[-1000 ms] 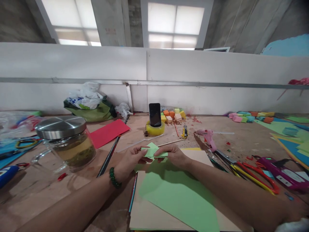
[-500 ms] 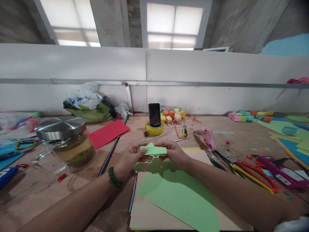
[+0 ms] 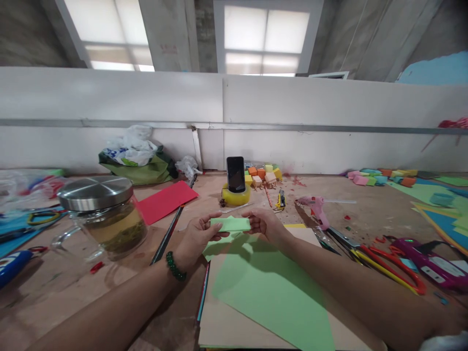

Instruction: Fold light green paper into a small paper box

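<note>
Nearest the camera, one large green sheet (image 3: 270,292) lies flat and unfolded on a tan board (image 3: 223,326). Just beyond it, the person's left hand (image 3: 195,236) and right hand (image 3: 265,225) each pinch one end of a single small folded green paper (image 3: 231,224), held level above the sheet. The piece looks already creased into a narrow strip; any further folding remains. To the left stands one lidded glass jar (image 3: 100,214). Farther back, one phone (image 3: 235,174) stands upright.
</note>
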The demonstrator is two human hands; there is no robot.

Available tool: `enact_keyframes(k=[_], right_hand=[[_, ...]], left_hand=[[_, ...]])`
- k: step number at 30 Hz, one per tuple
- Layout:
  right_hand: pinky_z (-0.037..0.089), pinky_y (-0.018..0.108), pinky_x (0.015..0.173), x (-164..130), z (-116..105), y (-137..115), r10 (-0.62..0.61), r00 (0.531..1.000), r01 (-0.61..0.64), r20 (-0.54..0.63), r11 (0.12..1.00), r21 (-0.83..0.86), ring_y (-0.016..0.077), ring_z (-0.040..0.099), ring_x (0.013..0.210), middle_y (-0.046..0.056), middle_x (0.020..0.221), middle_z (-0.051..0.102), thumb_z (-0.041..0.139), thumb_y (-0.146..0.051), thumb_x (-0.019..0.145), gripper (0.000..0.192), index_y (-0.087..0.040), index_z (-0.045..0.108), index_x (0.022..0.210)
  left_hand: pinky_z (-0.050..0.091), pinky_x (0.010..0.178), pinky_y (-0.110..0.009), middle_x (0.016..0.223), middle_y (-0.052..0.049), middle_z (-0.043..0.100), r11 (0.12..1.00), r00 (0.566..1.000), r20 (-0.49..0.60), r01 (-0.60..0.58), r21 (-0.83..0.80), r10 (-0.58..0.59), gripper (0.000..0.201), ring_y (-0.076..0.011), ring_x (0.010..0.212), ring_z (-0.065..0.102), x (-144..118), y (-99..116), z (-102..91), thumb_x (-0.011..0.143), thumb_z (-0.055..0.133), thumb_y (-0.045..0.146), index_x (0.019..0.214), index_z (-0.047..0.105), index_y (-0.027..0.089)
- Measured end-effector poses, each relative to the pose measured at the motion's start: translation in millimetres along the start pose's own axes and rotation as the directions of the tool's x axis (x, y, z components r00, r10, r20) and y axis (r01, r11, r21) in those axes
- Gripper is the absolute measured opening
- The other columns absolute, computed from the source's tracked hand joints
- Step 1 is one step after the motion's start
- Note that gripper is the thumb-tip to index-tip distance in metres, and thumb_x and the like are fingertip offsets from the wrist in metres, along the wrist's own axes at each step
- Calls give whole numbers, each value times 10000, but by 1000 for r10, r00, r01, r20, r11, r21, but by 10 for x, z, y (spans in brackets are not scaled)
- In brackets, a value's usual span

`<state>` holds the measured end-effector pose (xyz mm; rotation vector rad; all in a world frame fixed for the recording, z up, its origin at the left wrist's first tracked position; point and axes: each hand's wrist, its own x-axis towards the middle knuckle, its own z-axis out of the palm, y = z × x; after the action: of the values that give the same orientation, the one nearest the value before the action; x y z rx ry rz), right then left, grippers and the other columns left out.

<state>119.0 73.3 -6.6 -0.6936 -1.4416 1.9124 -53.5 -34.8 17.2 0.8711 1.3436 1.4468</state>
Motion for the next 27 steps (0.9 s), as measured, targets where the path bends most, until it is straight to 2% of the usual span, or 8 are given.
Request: enact_keyframes(k=[3, 6, 8, 12, 14, 21, 27], right_hand=[[499, 240, 557, -70, 70, -7, -8, 998, 19, 68, 987, -157, 117, 617, 573, -4, 699, 676, 787, -392, 600, 387, -159, 677, 889], [451, 215, 527, -131, 129, -23, -4, 991, 39, 133, 964, -264, 96, 582, 531, -27, 637, 650, 834, -303, 541, 334, -148, 681, 794], [448, 219, 531, -140, 138, -25, -18, 993, 46, 117, 969, -243, 93, 570, 521, -33, 600, 630, 838, -310, 535, 296, -143, 674, 715], [475, 233, 566, -102, 107, 7, -48, 997, 57, 67, 989, -137, 91, 573, 530, -33, 636, 644, 858, -337, 513, 335, -151, 683, 731], [482, 240, 574, -80, 90, 31, -47, 997, 53, 55, 991, -125, 93, 576, 526, -33, 636, 645, 864, -347, 510, 350, -150, 682, 735], [490, 252, 591, -61, 75, 52, -49, 997, 59, 63, 981, -184, 110, 599, 553, -35, 623, 628, 866, -354, 499, 356, -151, 666, 713], [488, 249, 579, -59, 68, 51, -56, 995, 72, 77, 973, -220, 113, 599, 561, -28, 637, 641, 852, -364, 518, 362, -145, 666, 738]], left_hand=[[525, 520, -208, 638, 6, 713, 998, 998, 47, -36, 43, 34, 582, -178, 568, 712, -3, -53, 7, 544, 865, 311, 1040, 624, 125], [521, 553, -225, 643, 8, 706, 999, 997, 67, -30, 23, 28, 669, -188, 602, 716, -23, -85, 24, 526, 863, 376, 1094, 599, 141], [514, 581, -213, 713, -9, 723, 1000, 998, 63, -17, -15, 18, 654, -176, 659, 716, -45, -82, 41, 528, 864, 371, 1091, 603, 164], [484, 599, -178, 796, -49, 734, 999, 992, 123, 0, -35, 4, 414, -153, 737, 695, -94, -45, 72, 550, 855, 364, 872, 696, 157], [475, 594, -181, 797, -54, 734, 999, 992, 128, -1, -33, 5, 361, -155, 742, 688, -109, -36, 78, 555, 846, 385, 807, 723, 157], [487, 621, -220, 792, -57, 741, 999, 996, 81, -39, -6, 40, 344, -180, 755, 693, -116, -88, 67, 558, 833, 413, 785, 741, 172], [502, 616, -221, 782, -66, 741, 999, 997, 77, -22, -33, 24, 340, -182, 748, 694, -107, -117, 60, 564, 825, 399, 784, 731, 158]])
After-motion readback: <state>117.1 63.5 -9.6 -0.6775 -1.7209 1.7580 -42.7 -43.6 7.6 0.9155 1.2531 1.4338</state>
